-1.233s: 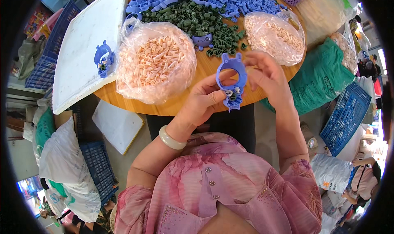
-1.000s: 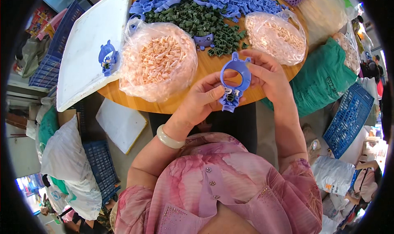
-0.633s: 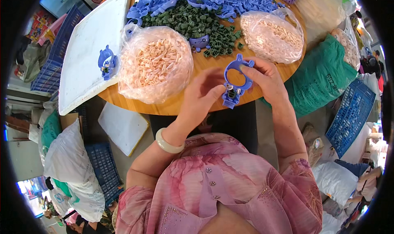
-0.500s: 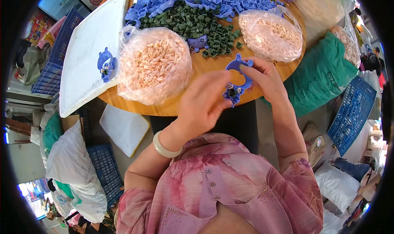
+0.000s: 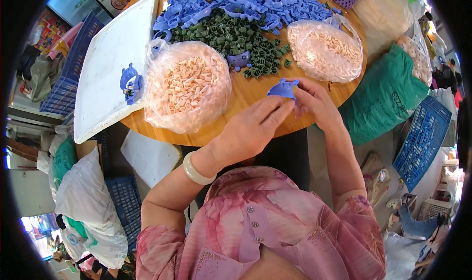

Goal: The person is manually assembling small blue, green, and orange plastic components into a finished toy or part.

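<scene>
A blue molded plastic part point(image 5: 282, 89) with small ear-like points is held between both hands, above the front edge of the round wooden table. The fingers of my left hand point(image 5: 253, 125) press together at its lower side. My right hand point(image 5: 316, 103) pinches its right end between thumb and fingers. Fingers cover the part's lower portion. Behind them lie a heap of dark green plastic pieces point(image 5: 223, 33) and a loose blue cat-faced piece point(image 5: 239, 60). A similar blue part with small fittings on it point(image 5: 131, 85) rests on the white board.
Clear bags of small pale pink pieces stand left point(image 5: 189, 86) and right point(image 5: 328, 49). Blue parts point(image 5: 275, 5) are piled at the back. The white board point(image 5: 105, 69) overhangs the table's left side. A green sack point(image 5: 383, 96) and blue crate point(image 5: 423, 137) are at the right.
The blue part has turned over, its ring opening no longer facing up. My left hand, blurred beside it before, has closed in at its lower side. The right hand still grips it.
</scene>
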